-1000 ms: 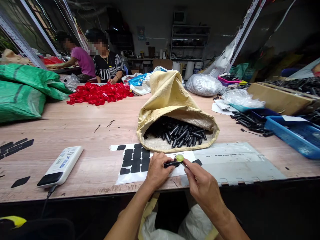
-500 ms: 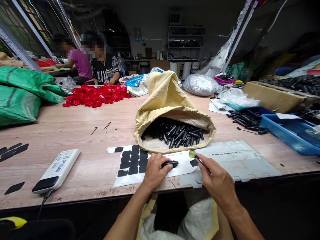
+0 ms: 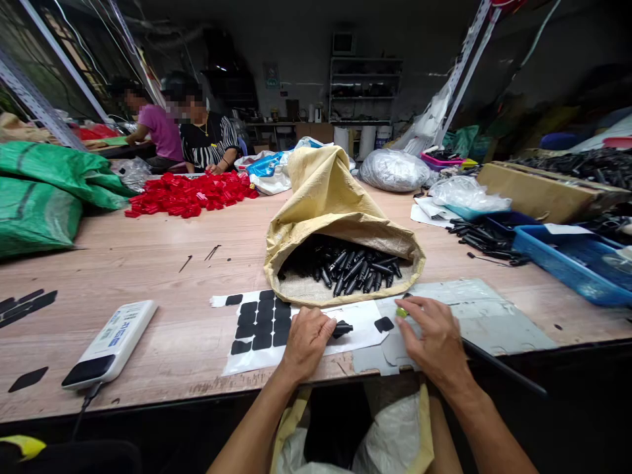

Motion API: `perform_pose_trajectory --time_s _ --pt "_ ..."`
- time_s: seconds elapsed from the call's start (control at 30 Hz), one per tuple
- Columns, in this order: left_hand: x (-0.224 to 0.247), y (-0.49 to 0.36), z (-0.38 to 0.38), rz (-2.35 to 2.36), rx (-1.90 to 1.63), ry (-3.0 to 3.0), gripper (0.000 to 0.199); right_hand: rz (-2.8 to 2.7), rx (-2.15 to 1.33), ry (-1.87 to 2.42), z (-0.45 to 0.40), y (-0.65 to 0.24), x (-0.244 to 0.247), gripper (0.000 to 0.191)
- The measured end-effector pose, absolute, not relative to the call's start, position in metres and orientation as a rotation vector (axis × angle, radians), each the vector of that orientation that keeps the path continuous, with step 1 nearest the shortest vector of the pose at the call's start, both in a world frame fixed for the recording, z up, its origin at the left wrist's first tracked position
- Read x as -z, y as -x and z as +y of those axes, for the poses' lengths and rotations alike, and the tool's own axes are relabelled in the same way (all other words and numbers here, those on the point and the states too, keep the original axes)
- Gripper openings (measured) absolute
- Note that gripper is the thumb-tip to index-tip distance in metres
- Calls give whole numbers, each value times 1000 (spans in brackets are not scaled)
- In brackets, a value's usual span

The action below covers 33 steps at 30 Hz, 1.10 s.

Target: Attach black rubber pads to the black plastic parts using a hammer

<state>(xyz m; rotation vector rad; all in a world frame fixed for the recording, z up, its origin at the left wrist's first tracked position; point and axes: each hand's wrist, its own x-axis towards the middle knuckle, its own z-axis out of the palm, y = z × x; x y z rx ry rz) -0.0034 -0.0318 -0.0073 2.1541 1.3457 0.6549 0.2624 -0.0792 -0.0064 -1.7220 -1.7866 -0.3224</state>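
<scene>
My left hand [image 3: 307, 339] is closed around a black tube-shaped part [image 3: 343, 328], whose narrow end sticks out to the right past the thumb. It rests over a white backing sheet [image 3: 363, 317] with several black rounded stickers [image 3: 265, 322] on its left part. My right hand [image 3: 434, 332] is closed on a long dark rod [image 3: 508, 372] pointing back to the lower right; a yellow-green end [image 3: 401, 312] shows at the fingertips. A loose black sticker [image 3: 384, 324] lies between the hands. Behind them an open yellow sack [image 3: 340, 224] holds several similar black parts [image 3: 353, 270].
A white power bank [image 3: 111, 342] with a cable lies at the left. Red parts [image 3: 192, 193] are heaped farther back, near a person [image 3: 210, 141] in striped sleeves. A blue basket [image 3: 567, 263] stands at the right. A grey sheet [image 3: 474, 316] covers the front edge.
My right hand has turned the rod, so its length now shows behind the hand and the yellow-green end has moved right and down. The left hand stays nearly in place with the black part.
</scene>
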Motion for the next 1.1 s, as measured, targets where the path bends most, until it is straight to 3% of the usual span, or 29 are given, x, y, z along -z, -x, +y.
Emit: perform_pose_trajectory --time_s 0.13,0.37,0.6,1.1 --pt "9 6 -32 1299 -661 -2160 44 -2038 -48 1422 -77 -217 -4 35" --pt "7 8 -32 1228 -627 -2199 44 -2166 -367 1381 -71 -192 -6 12" --pt "4 10 -32 1207 -568 -2164 42 -2216 -427 1312 -66 -191 2 20" --pt "5 10 -32 1195 -604 -2193 42 -2105 -432 1313 -68 -202 -3 15"
